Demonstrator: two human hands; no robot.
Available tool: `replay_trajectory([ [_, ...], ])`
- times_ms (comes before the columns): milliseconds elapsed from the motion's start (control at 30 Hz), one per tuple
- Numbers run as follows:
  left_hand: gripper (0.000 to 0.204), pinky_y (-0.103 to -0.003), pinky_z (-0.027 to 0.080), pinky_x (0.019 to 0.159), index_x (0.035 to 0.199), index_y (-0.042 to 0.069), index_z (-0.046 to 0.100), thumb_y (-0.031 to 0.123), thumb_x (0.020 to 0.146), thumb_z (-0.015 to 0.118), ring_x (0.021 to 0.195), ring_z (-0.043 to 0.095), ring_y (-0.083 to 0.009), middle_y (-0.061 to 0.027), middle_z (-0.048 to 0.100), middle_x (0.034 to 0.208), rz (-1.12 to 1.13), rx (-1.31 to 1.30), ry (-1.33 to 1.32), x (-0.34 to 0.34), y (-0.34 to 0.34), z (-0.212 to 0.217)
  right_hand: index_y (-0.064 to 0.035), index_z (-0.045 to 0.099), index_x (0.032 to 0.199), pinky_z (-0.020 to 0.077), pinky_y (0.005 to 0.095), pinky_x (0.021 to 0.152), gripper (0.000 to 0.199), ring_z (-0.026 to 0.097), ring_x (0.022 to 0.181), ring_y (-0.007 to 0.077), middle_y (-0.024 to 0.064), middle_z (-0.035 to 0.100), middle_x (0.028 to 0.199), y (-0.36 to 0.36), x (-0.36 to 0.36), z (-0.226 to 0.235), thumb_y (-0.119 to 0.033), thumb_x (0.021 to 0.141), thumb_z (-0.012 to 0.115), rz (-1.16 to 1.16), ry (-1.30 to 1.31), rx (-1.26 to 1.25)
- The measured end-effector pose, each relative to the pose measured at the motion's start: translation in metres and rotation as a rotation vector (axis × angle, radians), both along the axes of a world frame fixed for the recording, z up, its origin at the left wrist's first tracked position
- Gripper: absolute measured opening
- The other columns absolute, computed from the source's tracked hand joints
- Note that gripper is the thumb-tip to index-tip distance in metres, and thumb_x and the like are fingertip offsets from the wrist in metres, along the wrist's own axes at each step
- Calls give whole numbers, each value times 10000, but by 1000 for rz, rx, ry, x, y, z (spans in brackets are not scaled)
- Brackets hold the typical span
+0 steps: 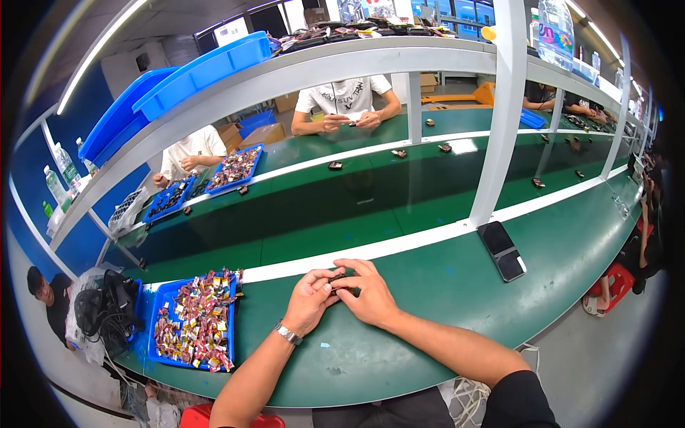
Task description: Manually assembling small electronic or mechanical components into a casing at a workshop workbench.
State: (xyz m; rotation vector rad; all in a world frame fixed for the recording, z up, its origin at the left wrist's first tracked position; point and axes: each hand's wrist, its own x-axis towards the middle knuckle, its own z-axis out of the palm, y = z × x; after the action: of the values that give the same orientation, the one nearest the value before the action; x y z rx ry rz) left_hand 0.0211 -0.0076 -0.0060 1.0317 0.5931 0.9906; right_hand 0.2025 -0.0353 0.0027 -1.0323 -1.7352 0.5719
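Above the green worktop point(421, 299), my left hand point(310, 302) and my right hand point(369, 294) meet, fingers curled together. Pinched between their fingertips is a small dark part point(342, 279), mostly covered by the fingers, so its exact kind does not show. A metal-band watch sits on my left wrist. To the left of my hands stands a blue tray point(232, 324), heaped with small red, yellow and white parts point(189, 321).
A folded-looking black phone point(501, 251) lies to the right. Beyond a white rail, small dark parts ride on the green conveyor belt point(385, 207). Grey shelf posts point(499, 121) rise ahead. Black cables point(107, 307) are bundled at the left. Across the belt, people handle parts.
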Motion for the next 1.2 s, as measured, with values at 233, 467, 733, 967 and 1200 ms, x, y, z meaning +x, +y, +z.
replay_trajectory([
  [233, 220, -417, 522, 1008, 1208, 55, 528, 65, 996, 587, 1162, 614, -202, -116, 587, 1363, 37, -8, 6, -2, -3, 3, -81, 742, 1030, 538, 386, 923, 199, 504, 1267, 314, 91, 578, 1353, -2, 0, 3, -46, 844, 681, -19, -63, 88],
  [467, 252, -418, 529, 994, 1238, 52, 508, 87, 1001, 590, 1112, 626, -189, -89, 657, 1188, 29, -45, -13, 0, -4, 4, -40, 680, 916, 564, 352, 810, 155, 623, 1049, 272, 83, 632, 1123, 2, 2, 7, 6, 781, 741, -55, -92, 315],
  [733, 275, -412, 537, 982, 1251, 46, 506, 93, 996, 600, 1103, 630, -189, -91, 656, 1175, 34, -54, -35, -1, -3, 2, -33, 678, 959, 564, 355, 755, 199, 645, 953, 265, 86, 636, 1050, 3, 0, 8, 3, 775, 746, -98, -113, 336],
  [967, 277, -404, 550, 954, 1247, 34, 517, 81, 988, 605, 1097, 639, -185, -95, 655, 1191, 38, -44, -14, 0, -6, 6, -26, 673, 976, 563, 354, 743, 215, 647, 925, 264, 91, 633, 1019, 4, -3, 3, -4, 776, 751, -116, -85, 334],
  [1200, 224, -346, 574, 855, 1209, 30, 537, 38, 988, 578, 1000, 666, -158, -85, 682, 1119, 179, -1, 124, 9, -10, 6, -25, 671, 959, 563, 360, 736, 200, 649, 900, 264, 94, 632, 1003, 2, -5, 4, -3, 776, 748, -138, -96, 304],
])
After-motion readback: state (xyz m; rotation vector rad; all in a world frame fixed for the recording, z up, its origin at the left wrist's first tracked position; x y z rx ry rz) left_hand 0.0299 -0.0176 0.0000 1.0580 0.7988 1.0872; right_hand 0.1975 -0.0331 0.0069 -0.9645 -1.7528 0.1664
